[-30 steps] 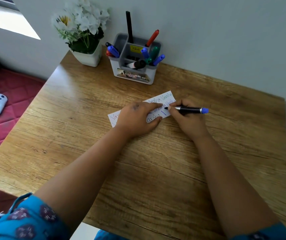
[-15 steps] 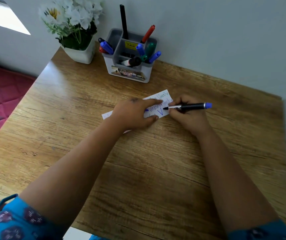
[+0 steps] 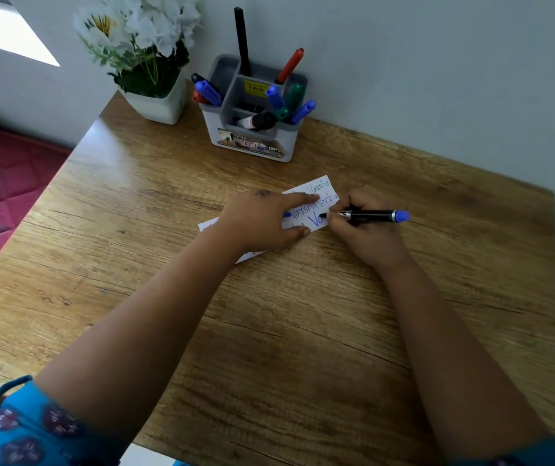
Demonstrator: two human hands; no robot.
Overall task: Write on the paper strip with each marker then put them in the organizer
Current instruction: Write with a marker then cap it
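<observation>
Writing step, blue marker in use. The right hand (image 3: 363, 230) grips the marker (image 3: 366, 216) in a writing hold, fingers curled round the barrel, the nib touching the paper strip (image 3: 319, 203) near its right end and the blue cap end pointing away to the right. The left hand (image 3: 262, 220) lies flat on the strip with fingers extended, pressing it against the tabletop (image 3: 269, 331); it holds nothing, and covers most of the strip's middle. Lines of green and blue handwriting already fill the exposed part, and a fresh blue word has just been started at the nib, so the strip appears nearly full. The organizer (image 3: 252, 142) stands at the far edge of the tabletop against the wall, well apart from the strip, with several markers — blue, red, green and black — already standing in its compartments; a flower pot (image 3: 158, 105) sits just beside it on the left. To do this step well, the pinning hand should probably hold firm pressure close to the nib so the light strip cannot slide or buckle, while the strokes stay short and small — little room remains before the paper's edge. The marker's cap cannot be located with certainty; recapping is likely required before stowing.
</observation>
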